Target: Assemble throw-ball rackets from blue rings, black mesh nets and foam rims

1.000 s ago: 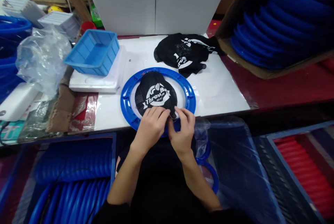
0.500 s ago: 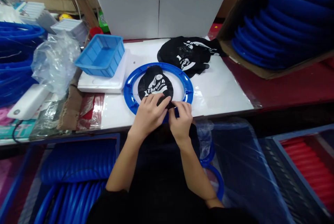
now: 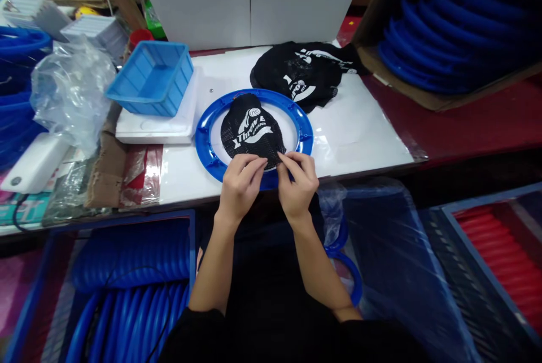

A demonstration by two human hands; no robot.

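A blue plastic ring (image 3: 204,136) lies flat on the white work surface (image 3: 355,137). Inside it spreads a black mesh net (image 3: 253,126) with white "Throw" lettering, its far end touching the ring's far side. My left hand (image 3: 242,185) pinches the net's near edge between thumb and fingers. Just to its right, my right hand (image 3: 297,182) pinches the same edge, both above the ring's near side. More black printed nets (image 3: 296,72) lie in a pile behind the ring.
A light blue bin (image 3: 152,81) sits on a white foam lid to the left, beside a clear plastic bag (image 3: 71,92). Stacked blue rings fill a carton (image 3: 449,41) at right. A white carton (image 3: 254,1) stands behind; blue crates with rings (image 3: 131,261) are below.
My hands have drawn slightly apart along the net's near edge. That edge, bunched up before, now lies flatter with more lettering showing. The view has tilted a little downward.
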